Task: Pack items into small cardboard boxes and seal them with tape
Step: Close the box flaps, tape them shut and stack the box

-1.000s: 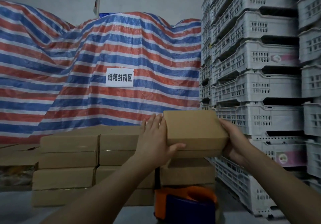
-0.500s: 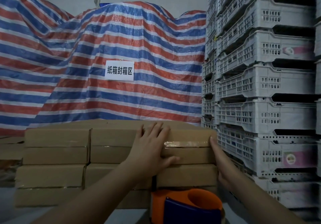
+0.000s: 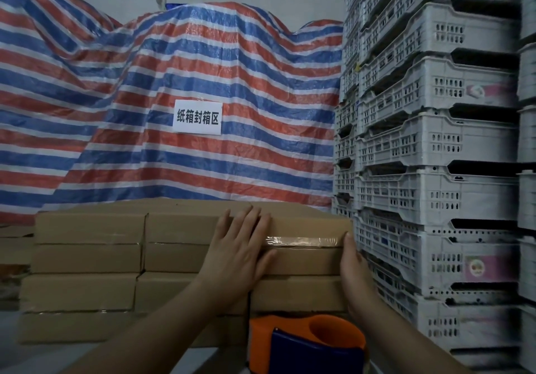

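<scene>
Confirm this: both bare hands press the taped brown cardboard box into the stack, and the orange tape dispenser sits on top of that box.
One detail is wrong. The head view shows the orange tape dispenser low in front of the stack, not on top. The left hand and right hand do press the taped brown cardboard box into the stack.

2 bare forearms, no sleeves; left hand (image 3: 237,253), right hand (image 3: 354,272).

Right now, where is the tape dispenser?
In the head view the orange and blue tape dispenser sits bottom centre, in front of the stack of boxes, between the person's forearms.
</scene>
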